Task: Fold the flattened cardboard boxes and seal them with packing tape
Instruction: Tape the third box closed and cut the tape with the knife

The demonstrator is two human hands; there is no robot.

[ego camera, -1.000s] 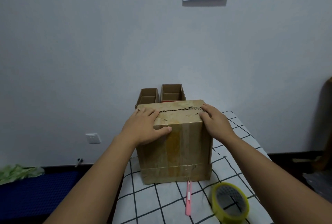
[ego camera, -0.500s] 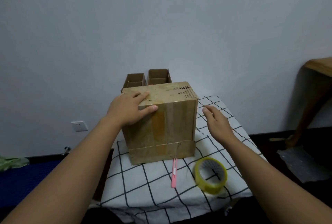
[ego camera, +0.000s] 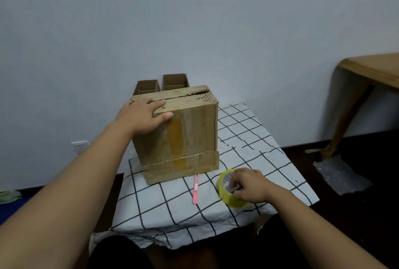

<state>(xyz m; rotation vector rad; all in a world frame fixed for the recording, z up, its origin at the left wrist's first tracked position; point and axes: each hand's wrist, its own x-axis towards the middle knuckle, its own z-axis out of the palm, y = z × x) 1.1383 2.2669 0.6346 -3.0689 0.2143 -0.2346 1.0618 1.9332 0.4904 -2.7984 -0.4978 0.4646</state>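
At the far left of the frame a wall socket point(ego camera: 80, 146) sits low on the wall. Next, left of centre, the left hand point(ego camera: 144, 117) lies on the near left corner of the box point(ego camera: 183, 137): fingers straight across the closed top flaps, thumb pressed on the front face, pinning the flaps down. The box stands upright in the middle of the frame on the checked cloth point(ego camera: 248, 139) that covers the counter. Its top flaps are folded in and meet along a ragged seam that looks untaped; a band across the lower front looks like tape, though that is hard to confirm. Behind it, against the wall, stand two small boxes point(ego camera: 160, 84), open at the top.

Just below the box's front edge lies a pink cutter point(ego camera: 195, 189). Right of that, in the lower centre-right, the right hand point(ego camera: 248, 185) curls round the yellow tape roll point(ego camera: 228, 191), fingers over its rim, the roll resting on the cloth. At the far right stand a wooden table point(ego camera: 375, 70) and, on the floor, a sheet of bubble wrap point(ego camera: 339, 177).

By my reading, folding of this box is done; taping the top seam remains, and the small boxes are also unsealed.
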